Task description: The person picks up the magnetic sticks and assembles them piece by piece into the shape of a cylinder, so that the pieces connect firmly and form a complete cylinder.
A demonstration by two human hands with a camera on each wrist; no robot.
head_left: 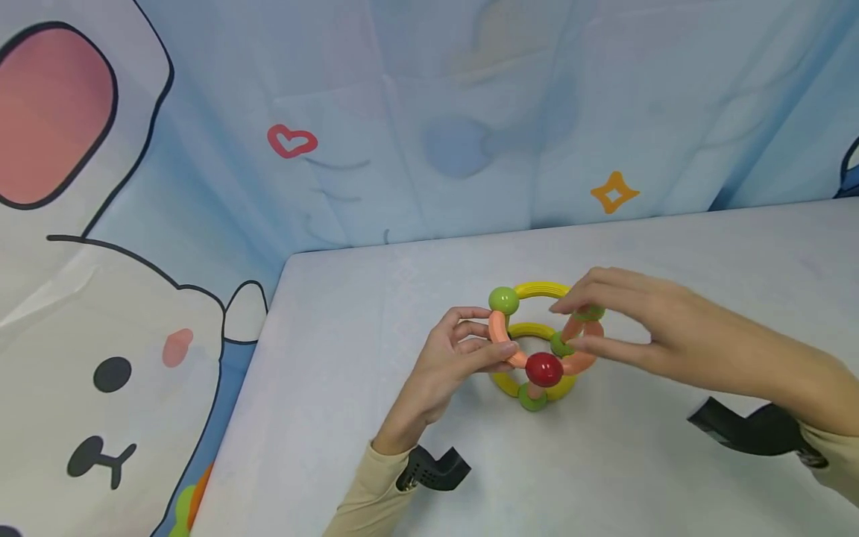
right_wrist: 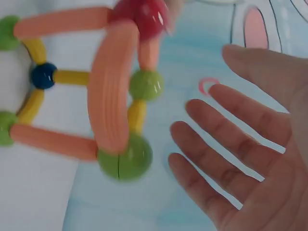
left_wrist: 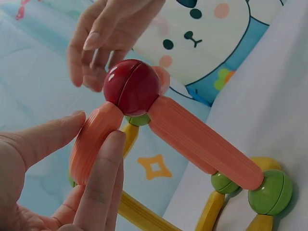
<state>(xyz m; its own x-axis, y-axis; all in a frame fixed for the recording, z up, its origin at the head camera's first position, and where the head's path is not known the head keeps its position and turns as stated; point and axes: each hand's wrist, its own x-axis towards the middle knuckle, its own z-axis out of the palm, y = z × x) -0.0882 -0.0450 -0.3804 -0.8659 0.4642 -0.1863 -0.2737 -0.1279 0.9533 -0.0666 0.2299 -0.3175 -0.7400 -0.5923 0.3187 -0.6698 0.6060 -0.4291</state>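
A frame of magnetic balls and rods stands on the table. Its red ball [head_left: 544,370] joins several orange rods; green balls [head_left: 504,300] and yellow curved rods [head_left: 542,289] make up its upper and lower rings. A blue ball [right_wrist: 43,76] shows inside it in the right wrist view. My left hand [head_left: 439,369] pinches a curved orange rod [left_wrist: 91,147] beside the red ball, thumb on one side and fingers on the other. Over the frame's right side is my right hand [head_left: 661,328], its fingers extended and, in the right wrist view, apart from the green ball [right_wrist: 126,158].
The white table [head_left: 322,418] carries the frame. Behind it hangs a pale blue curtain [head_left: 416,112] with printed shapes, and a large cartoon animal print [head_left: 60,321] fills the left side. Black straps or mounts [head_left: 436,470] sit at both wrists.
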